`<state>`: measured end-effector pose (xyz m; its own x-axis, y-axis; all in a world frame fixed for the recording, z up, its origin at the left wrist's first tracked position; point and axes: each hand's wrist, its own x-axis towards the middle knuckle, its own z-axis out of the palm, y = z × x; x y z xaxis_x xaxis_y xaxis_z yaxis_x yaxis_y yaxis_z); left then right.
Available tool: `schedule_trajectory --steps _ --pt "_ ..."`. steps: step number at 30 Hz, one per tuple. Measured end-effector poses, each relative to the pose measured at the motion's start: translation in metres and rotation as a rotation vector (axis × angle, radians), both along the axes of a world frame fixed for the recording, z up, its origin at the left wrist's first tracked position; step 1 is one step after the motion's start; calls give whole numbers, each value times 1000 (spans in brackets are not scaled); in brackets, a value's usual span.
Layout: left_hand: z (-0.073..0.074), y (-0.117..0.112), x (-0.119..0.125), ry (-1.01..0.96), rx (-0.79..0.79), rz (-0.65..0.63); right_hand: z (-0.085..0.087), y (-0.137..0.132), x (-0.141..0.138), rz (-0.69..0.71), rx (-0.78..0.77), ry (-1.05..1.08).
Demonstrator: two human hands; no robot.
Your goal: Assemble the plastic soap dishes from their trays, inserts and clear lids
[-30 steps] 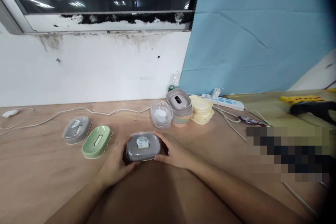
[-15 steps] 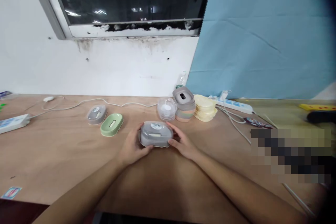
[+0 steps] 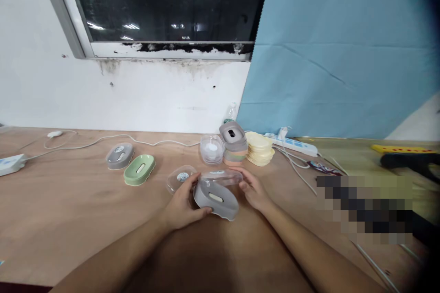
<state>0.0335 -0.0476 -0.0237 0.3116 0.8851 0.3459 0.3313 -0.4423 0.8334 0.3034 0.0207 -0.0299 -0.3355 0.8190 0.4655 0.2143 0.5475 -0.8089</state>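
My left hand (image 3: pixel 180 203) is closed on the near left rim of a grey oval soap dish (image 3: pixel 227 205), thumb in front. The dish is tilted, and a pale strip shows in its middle. My right hand (image 3: pixel 255 192) grips the right end of a clear plastic lid (image 3: pixel 222 176), which stands tipped up behind the dish and apart from its front rim. Another clear lid (image 3: pixel 179 177) with a round sticker lies on the table just behind my left fingers. Further left sit a green soap dish (image 3: pixel 139 169) and a grey dish under a clear lid (image 3: pixel 119 155).
At the back stand stacked clear lids (image 3: pixel 211 150), stacked grey and coloured dishes (image 3: pixel 234 139) and a pale yellow stack (image 3: pixel 259 149). Power strips (image 3: pixel 297 147) and white cables run along both sides. A bottle (image 3: pixel 230 112) stands by the wall. A blurred patch covers the right.
The clear lid has come up off the grey dish, and the dish has tipped toward me. A second clear lid now shows on the table behind my left hand. The view has shifted slightly.
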Motion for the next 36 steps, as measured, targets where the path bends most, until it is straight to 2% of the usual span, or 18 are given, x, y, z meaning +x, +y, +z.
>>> schedule_trajectory --steps 3,7,10,13,15,19,22,24,27,29,31,36 --pt "0 1 -4 -2 -76 -56 -2 0 -5 -53 13 -15" --pt "1 3 -4 -26 -103 -127 2 -4 -7 -127 45 -91" --pt "2 2 -5 6 -114 -128 11 -6 -6 -209 153 -230" --pt "6 -1 -7 92 -85 -106 19 -5 -3 -271 322 -367" --pt "10 -3 -8 148 -39 -101 21 -3 -2 -298 391 -380" --pt "16 -5 -8 207 47 -139 16 -1 -5 -289 391 -378" --pt "15 -5 -8 255 54 -116 11 -3 -10 -269 279 -367" --pt "12 -4 -8 276 50 -95 10 -2 -13 -302 153 -280" --pt "9 -2 -9 259 67 -112 12 1 -15 -323 -172 -64" --pt "9 -2 -9 240 80 -139 15 4 -16 -286 -413 65" --pt "8 -1 -9 240 82 -150 20 3 -18 -244 -588 171" --pt "3 -1 -8 268 75 -154 37 0 -37 -195 -810 419"
